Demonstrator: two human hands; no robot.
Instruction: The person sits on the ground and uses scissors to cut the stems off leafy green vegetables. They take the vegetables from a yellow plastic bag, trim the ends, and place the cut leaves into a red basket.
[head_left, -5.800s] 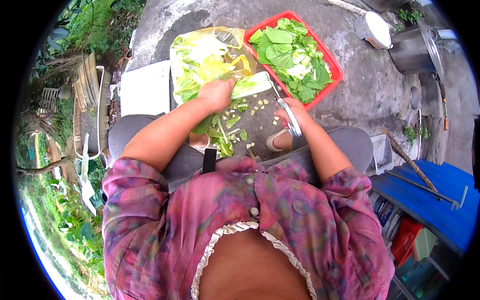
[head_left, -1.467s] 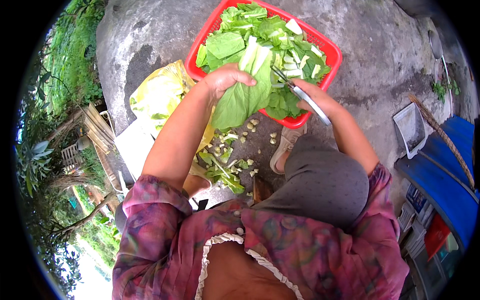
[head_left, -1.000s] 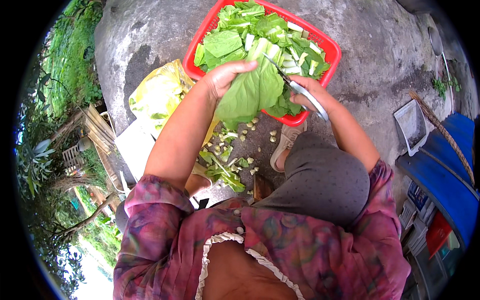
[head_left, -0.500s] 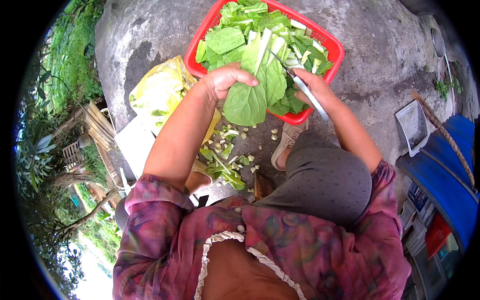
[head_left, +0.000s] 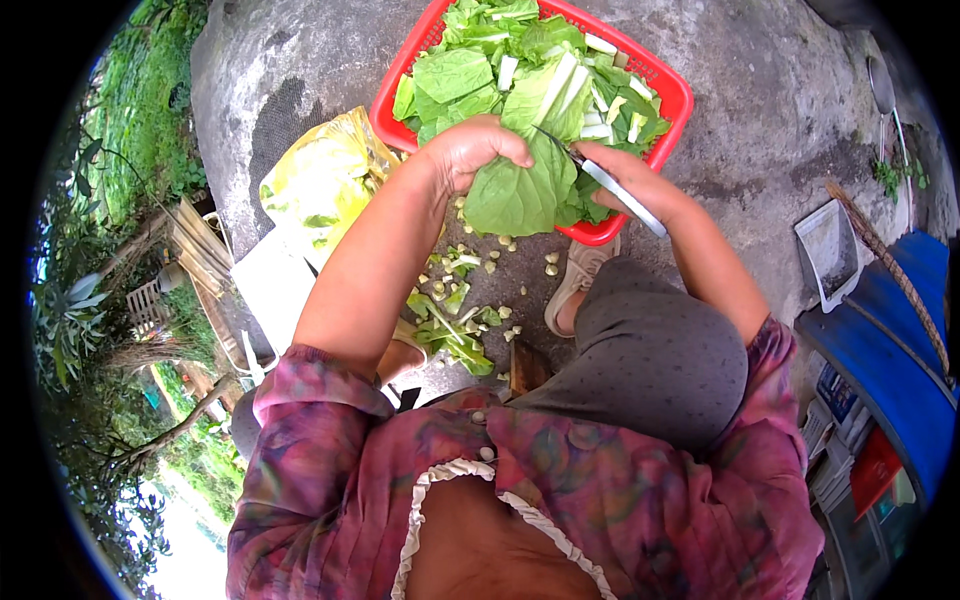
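My left hand [head_left: 472,153] is closed on a bunch of leafy greens [head_left: 518,193], with pale stalks pointing away from me over the red basket [head_left: 677,105]. My right hand [head_left: 630,185] grips white-handled scissors [head_left: 622,196], whose dark blades lie across the held bunch. The basket is heaped with cut leaves and stalks [head_left: 450,80]. To its left is a yellow plastic bag [head_left: 325,175] with greens inside. Small cut ends and loose leaves [head_left: 455,340] lie on the concrete below my hands.
A white board [head_left: 271,285] is left of my legs. A grey shoe [head_left: 570,285] shows under the basket. At the right are a grey dustpan [head_left: 825,250], a stick [head_left: 890,265], a blue sheet [head_left: 870,360] and a strainer [head_left: 880,85]. Plants and wooden planks [head_left: 200,250] line the left.
Since the first frame the red basket has come in between my hands, over the bag's right side. In the last second my hands and the held leaves have shifted slightly to the right.
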